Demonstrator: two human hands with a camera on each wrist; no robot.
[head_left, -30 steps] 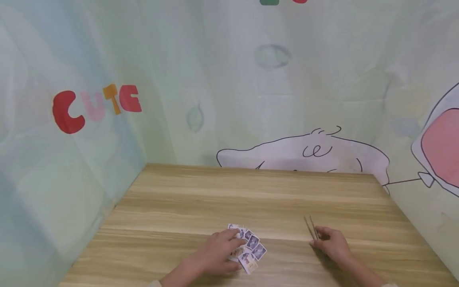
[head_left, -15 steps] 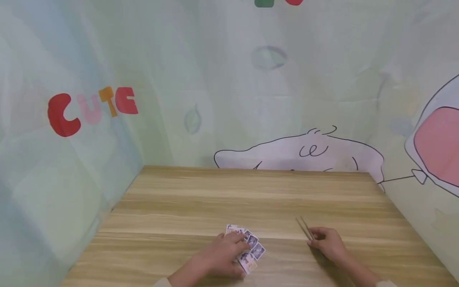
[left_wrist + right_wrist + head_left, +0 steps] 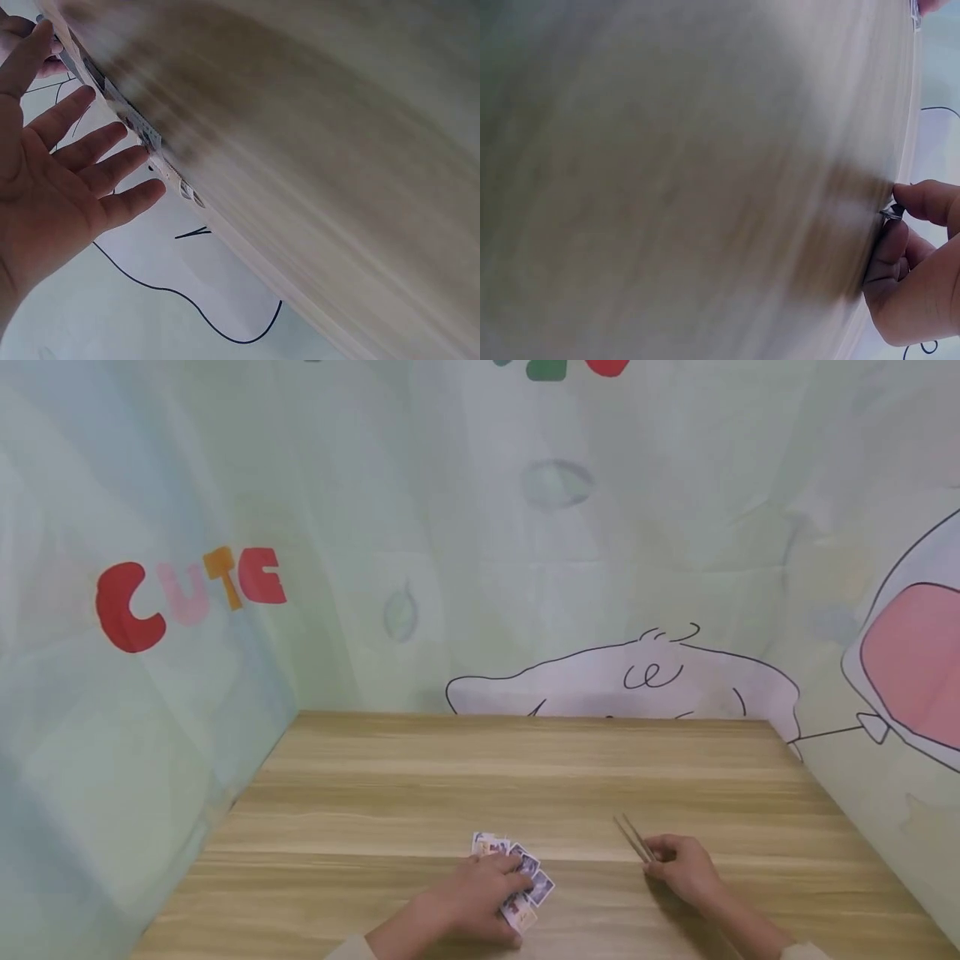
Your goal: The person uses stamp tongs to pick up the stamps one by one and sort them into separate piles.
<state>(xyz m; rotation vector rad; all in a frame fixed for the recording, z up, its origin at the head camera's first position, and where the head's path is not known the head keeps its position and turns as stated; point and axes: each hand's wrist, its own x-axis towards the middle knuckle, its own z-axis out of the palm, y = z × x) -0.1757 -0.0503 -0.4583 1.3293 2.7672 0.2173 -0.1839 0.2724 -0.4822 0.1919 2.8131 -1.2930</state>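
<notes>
Several small picture cards or stickers [image 3: 542, 889] with white borders lie overlapped near the front middle of the table. Some show dark blue-grey pictures, others coloured ones. Over them my left hand [image 3: 476, 900] lies palm down, hiding part of the pile; in the left wrist view its fingers [image 3: 101, 146] are spread and gently bent, gripping nothing. To the right, my right hand [image 3: 686, 870] pinches a pair of thin metal tweezers [image 3: 632, 837] between thumb and fingertips. The two tips stand apart and point away and to the left. In the right wrist view only the tweezers' end [image 3: 891, 213] shows.
The wood-grain table [image 3: 375, 793] reaches back to a pale green printed cloth [image 3: 360, 568] that stands behind it and along both sides. A cartoon animal [image 3: 570, 689] and coloured letters [image 3: 258, 577] are printed on the cloth.
My left hand has slid slightly right and toward me over the cards, covering different ones. The tweezers lean a little further left, still pinched. The head view has shifted slightly.
</notes>
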